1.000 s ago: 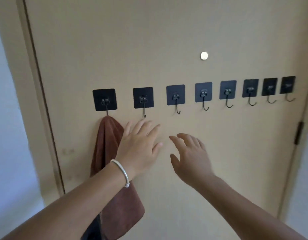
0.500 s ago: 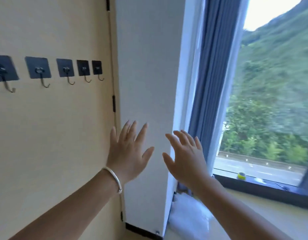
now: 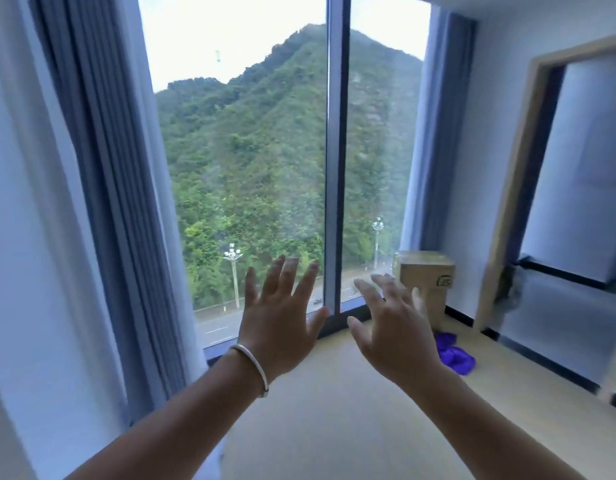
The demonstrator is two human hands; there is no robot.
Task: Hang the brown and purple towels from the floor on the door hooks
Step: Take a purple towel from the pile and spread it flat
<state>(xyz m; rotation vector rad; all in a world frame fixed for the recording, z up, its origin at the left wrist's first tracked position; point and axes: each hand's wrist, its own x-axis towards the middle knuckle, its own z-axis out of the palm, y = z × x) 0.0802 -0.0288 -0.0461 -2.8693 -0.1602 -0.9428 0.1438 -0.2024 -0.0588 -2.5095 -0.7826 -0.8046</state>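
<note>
The purple towel (image 3: pixel 453 353) lies crumpled on the beige floor at the right, near the foot of a cardboard box. My left hand (image 3: pixel 280 317), with a silver bangle on the wrist, is held up in front of me with fingers spread and empty. Beside it, my right hand (image 3: pixel 393 329) is also raised with fingers spread, holding nothing; it partly covers the towel's left edge. The door, its hooks and the brown towel are out of view.
A tall window (image 3: pixel 337 168) with grey-blue curtains (image 3: pixel 102 188) fills the wall ahead. Cardboard boxes (image 3: pixel 426 277) are stacked in the right corner. A doorway (image 3: pixel 517 188) opens in the right wall. The beige floor (image 3: pixel 334 420) stretches in front of me.
The view has swung right, from the door with its hooks and the hung brown towel, past the wall corner, to the window and floor. Both hands stay raised, spread and empty.
</note>
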